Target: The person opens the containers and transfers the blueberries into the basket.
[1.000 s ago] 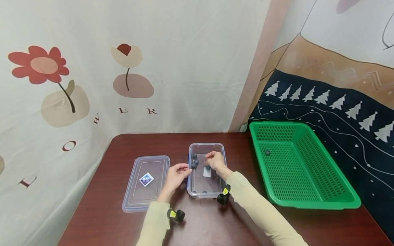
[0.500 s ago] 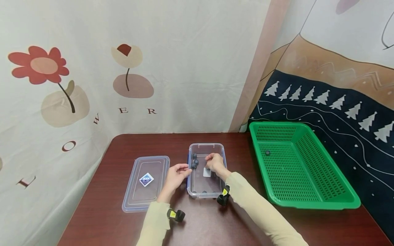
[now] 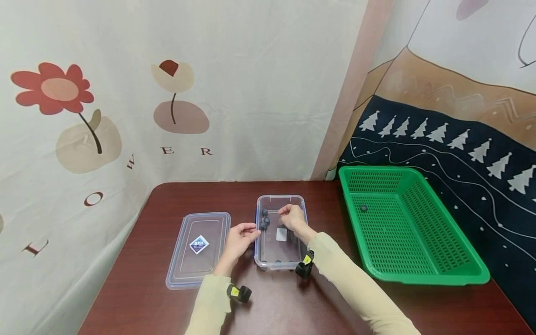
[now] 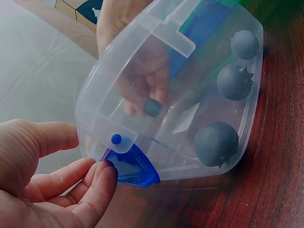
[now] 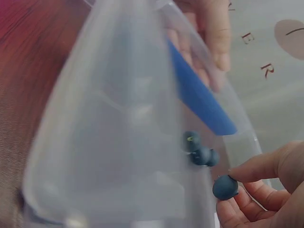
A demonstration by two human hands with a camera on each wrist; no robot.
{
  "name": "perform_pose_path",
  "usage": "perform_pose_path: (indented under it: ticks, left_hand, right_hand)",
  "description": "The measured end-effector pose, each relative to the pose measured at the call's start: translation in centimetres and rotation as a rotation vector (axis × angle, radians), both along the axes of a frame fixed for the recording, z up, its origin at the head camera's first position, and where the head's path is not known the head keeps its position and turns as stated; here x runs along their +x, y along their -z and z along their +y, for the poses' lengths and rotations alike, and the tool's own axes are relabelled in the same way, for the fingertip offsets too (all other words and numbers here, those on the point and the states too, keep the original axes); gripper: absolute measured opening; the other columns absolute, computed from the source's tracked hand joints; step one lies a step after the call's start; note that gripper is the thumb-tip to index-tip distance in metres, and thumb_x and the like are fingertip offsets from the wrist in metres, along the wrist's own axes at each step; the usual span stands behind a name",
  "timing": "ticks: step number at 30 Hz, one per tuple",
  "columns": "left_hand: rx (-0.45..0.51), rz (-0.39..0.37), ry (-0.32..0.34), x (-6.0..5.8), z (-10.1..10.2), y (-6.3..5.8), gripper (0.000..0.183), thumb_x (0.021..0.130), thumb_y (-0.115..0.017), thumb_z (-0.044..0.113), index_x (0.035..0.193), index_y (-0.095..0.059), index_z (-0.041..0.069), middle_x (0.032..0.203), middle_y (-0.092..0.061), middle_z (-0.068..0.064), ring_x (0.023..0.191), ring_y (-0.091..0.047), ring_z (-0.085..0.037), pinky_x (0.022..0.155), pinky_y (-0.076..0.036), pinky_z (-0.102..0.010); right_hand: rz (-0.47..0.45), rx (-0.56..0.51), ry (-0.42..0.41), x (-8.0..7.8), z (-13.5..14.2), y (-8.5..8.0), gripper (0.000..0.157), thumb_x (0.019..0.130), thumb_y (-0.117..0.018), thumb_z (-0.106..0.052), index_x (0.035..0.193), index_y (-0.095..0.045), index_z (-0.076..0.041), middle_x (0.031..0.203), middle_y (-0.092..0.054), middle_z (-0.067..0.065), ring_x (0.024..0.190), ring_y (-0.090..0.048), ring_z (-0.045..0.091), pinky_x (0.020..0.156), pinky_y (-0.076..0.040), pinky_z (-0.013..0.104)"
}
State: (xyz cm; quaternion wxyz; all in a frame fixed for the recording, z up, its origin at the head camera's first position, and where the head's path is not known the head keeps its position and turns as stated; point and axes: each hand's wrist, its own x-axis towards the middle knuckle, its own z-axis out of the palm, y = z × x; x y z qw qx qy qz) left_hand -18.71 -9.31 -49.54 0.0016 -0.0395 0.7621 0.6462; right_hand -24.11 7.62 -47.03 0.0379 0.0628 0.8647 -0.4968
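Note:
A clear plastic food container [image 3: 289, 266] with blue side latches stands uncovered on the table. My left hand [image 3: 240, 235] holds its left side, thumb at the rim and fingertips on the blue latch [image 4: 135, 166]. Inside the container, my right hand [image 3: 294, 217] pinches a blueberry [image 5: 225, 187] between thumb and fingers; the left wrist view shows that berry through the wall. Several other blueberries [image 3: 265, 220] lie along the container's left side, and more show at its near end. A pale label [image 3: 281, 234] is visible on the container's bottom.
Left of the container lies its clear lid [image 3: 188, 270], marked with a blue diamond sticker [image 3: 198, 244]. A large green basket [image 3: 385, 237] stands on the right with one blueberry [image 3: 364, 208] in it. Behind the brown table [image 3: 138, 260] hangs a printed cloth [image 3: 259, 116].
My right hand dips slightly inside the container, then rises a little, and now pinches a blueberry. The left hand, lid and basket stay where they were.

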Motion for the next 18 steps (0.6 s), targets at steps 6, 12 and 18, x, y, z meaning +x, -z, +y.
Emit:
perform_pose_path:
  ticks: [6, 12, 18]
  left_hand:
    - [0.004, -0.002, 0.018, 0.3, 0.0, -0.9, 0.029, 0.081, -0.068, -0.001, 0.104, -0.059, -0.017, 0.086, -0.066, -0.017, 0.066, -0.055, -0.005, 0.059, -0.047, -0.016]
    - [-0.004, 0.008, 0.019, 1.8, 0.3, -4.0, 0.028, 0.082, -0.063, -0.005, 0.104, -0.056, -0.021, 0.085, -0.064, -0.020, 0.065, -0.054, -0.005, 0.060, -0.045, -0.014]
    - [-0.008, -0.004, 0.016, 2.0, 0.4, -4.3, 0.028, 0.083, -0.063, -0.005, 0.105, -0.057, -0.020, 0.087, -0.064, -0.022, 0.066, -0.053, -0.005, 0.060, -0.045, -0.013]
  right_hand:
    - [0.006, -0.042, -0.024, -0.3, 0.3, -1.9, 0.022, 0.070, -0.064, 0.012, 0.092, -0.066, 0.007, 0.069, -0.058, 0.001, 0.062, -0.050, 0.010, 0.053, -0.039, 0.018]
    - [0.052, -0.091, -0.034, -0.4, 1.0, -3.8, 0.019, 0.071, -0.067, 0.009, 0.090, -0.066, 0.004, 0.076, -0.064, 0.007, 0.067, -0.055, 0.012, 0.056, -0.043, 0.020]
    - [0.101, -0.116, -0.059, -0.2, 2.1, -6.0, 0.017, 0.073, -0.068, 0.008, 0.090, -0.065, 0.004, 0.077, -0.065, 0.008, 0.067, -0.057, 0.011, 0.058, -0.045, 0.019]
